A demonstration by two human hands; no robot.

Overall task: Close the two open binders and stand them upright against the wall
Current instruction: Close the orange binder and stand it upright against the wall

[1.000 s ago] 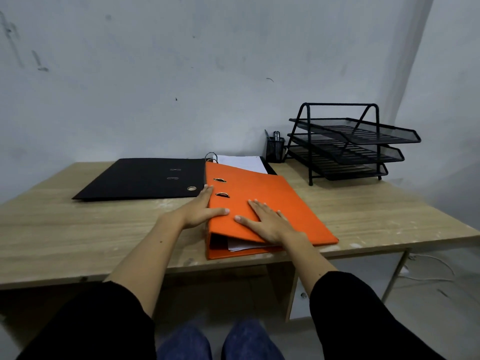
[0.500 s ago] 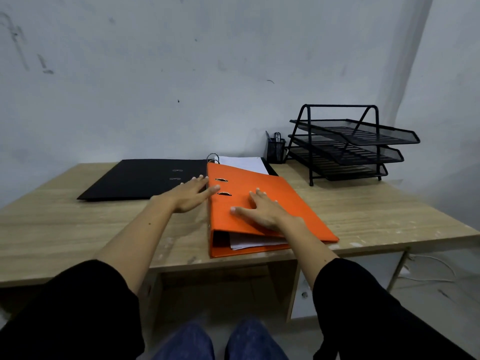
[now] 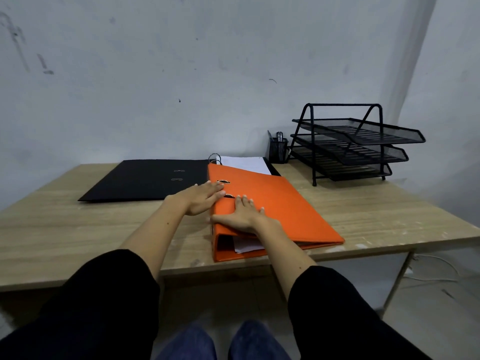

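Observation:
An orange binder (image 3: 283, 203) lies closed and flat near the table's front edge, with white sheets showing at its near end. My right hand (image 3: 242, 216) rests flat on its cover near the spine, thumb stretched left over the edge. My left hand (image 3: 201, 197) lies at the spine's left side, fingertips touching the cover by the metal slots. Behind it a black binder (image 3: 145, 179) lies open flat, its rings and white paper (image 3: 245, 165) visible past the orange cover.
A wooden table (image 3: 78, 229) stands against a grey wall (image 3: 181, 74). A black three-tier mesh tray (image 3: 355, 144) occupies the back right, with a black pen cup (image 3: 278, 150) beside it. Cables lie on the floor at the right.
My right hand slid left across the orange cover toward the spine. My left hand lifted off the cover's near corner and moved further back along the spine.

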